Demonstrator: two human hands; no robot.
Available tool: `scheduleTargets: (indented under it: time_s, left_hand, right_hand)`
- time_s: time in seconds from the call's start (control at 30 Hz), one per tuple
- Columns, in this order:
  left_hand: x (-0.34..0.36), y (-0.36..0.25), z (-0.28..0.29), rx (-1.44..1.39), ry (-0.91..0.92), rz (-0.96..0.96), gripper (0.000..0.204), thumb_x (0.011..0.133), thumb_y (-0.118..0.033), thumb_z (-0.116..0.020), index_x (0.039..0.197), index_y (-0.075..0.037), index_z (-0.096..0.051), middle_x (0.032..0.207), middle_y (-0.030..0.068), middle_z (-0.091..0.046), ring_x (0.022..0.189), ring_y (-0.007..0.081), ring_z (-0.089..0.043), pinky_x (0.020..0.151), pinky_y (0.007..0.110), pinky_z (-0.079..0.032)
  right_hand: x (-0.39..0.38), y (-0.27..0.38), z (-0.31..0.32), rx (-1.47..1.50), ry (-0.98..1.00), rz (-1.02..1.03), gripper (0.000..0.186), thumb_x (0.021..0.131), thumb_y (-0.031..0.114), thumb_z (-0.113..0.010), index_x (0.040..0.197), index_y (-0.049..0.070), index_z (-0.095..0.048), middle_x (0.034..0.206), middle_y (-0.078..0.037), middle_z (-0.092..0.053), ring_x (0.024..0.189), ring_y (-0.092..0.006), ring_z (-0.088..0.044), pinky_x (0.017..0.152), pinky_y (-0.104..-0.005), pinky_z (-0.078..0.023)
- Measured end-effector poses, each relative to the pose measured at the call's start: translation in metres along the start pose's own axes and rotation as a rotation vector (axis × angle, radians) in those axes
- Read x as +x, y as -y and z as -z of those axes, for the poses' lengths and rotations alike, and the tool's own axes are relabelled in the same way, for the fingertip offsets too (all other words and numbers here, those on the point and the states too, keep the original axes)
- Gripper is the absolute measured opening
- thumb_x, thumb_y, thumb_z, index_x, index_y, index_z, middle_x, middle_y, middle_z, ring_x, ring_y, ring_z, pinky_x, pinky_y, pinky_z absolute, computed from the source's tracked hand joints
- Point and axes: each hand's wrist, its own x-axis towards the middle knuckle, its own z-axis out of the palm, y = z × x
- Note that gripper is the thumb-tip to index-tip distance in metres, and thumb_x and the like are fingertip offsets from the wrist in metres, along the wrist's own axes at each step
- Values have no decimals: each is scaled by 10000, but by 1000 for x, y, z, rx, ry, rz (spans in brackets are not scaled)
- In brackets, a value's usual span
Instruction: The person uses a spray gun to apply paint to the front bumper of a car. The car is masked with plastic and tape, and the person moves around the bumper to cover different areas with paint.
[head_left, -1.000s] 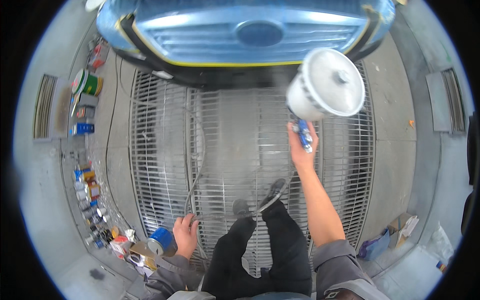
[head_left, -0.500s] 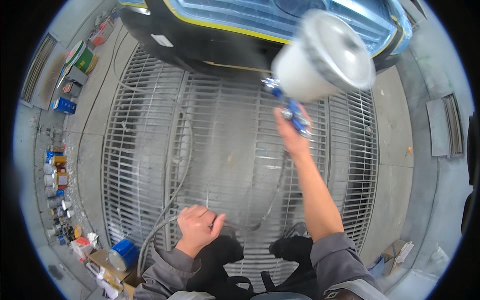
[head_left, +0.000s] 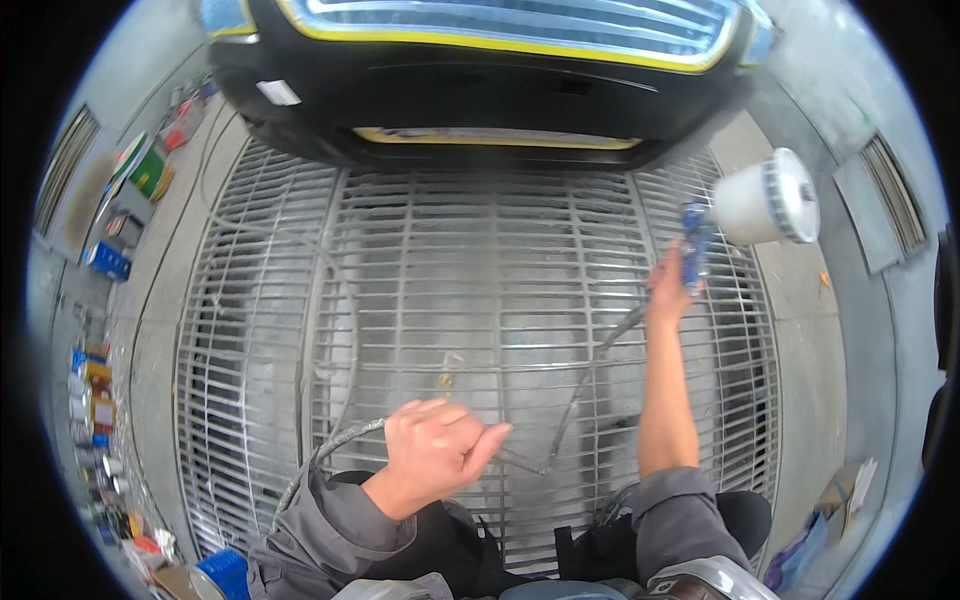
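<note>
My right hand (head_left: 670, 282) is wrapped round a blue and silver spray gun (head_left: 696, 240) with a large white cup (head_left: 752, 205) on it, held right of center. A grey hose (head_left: 620, 330) hangs from below the gun to the grated floor and loops towards my left hand (head_left: 438, 450), which is closed round that hose at lower center. Beyond both hands is a vehicle's black bumper (head_left: 470, 95), with blue masking film (head_left: 515, 28) bordered by yellow tape above it and a yellow-taped opening lower down.
Cans, boxes and containers (head_left: 98, 400) line the left wall, with a blue can (head_left: 218, 575) near my left arm. Metal grates (head_left: 500, 300) cover the floor between concrete strips. A vent (head_left: 890, 195) is on the right wall; cardboard and bags (head_left: 845, 490) lie low on the right.
The gun and cup have swung right, away from the bumper's middle, and tilted. My left hand has moved rightwards with the hose. The view has shifted, showing more of the bumper's underside.
</note>
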Motion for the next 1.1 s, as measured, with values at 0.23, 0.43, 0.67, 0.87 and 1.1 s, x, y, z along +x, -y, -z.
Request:
scheduleTargets:
  time_s: [0.23, 0.43, 0.67, 0.87, 1.1]
  left_hand:
    - [-36, 7, 44, 85, -47, 132, 433, 842, -220, -861, 547, -100, -569, 521, 41, -471, 466, 265, -480, 468, 391, -361]
    - [-32, 5, 41, 49, -53, 183, 438, 851, -221, -851, 543, -97, -566, 522, 48, -475, 466, 272, -478, 467, 396, -356]
    - [-21, 14, 16, -86, 15, 83, 479, 832, -247, -873, 517, -129, -532, 506, 20, -444, 444, 243, -467, 434, 374, -339]
    - [-9, 20, 13, -201, 13, 46, 417, 828, -224, -866, 551, -106, -578, 519, 31, -462, 459, 254, -455, 450, 384, -321]
    - [-27, 46, 46, -105, -79, 106, 428, 817, -280, -890, 556, -138, -582, 528, -3, -447, 464, 220, -439, 448, 356, -299]
  right_hand:
    - [-183, -78, -218, -237, 581, 180, 302, 934, 234, -869, 1113, 36, -727, 874, 0, -703, 805, -92, -594, 749, -301, -526]
    - [-192, -111, -251, -178, 895, -38, 273, 926, 235, -870, 1088, 55, -743, 838, 21, -695, 769, -80, -584, 707, -285, -498]
    - [-61, -40, -92, -307, 248, -160, 232, 996, 237, -798, 835, 135, -666, 656, 64, -577, 502, -61, -492, 447, -254, -363]
    - [-10, 7, -30, -155, -217, 110, 309, 1022, 287, -782, 825, 122, -611, 654, 29, -561, 486, -70, -482, 430, -250, -362]
    - [-152, -161, -130, -101, 71, -174, 221, 1043, 289, -758, 907, 151, -651, 723, 58, -569, 543, -51, -497, 476, -245, -381]
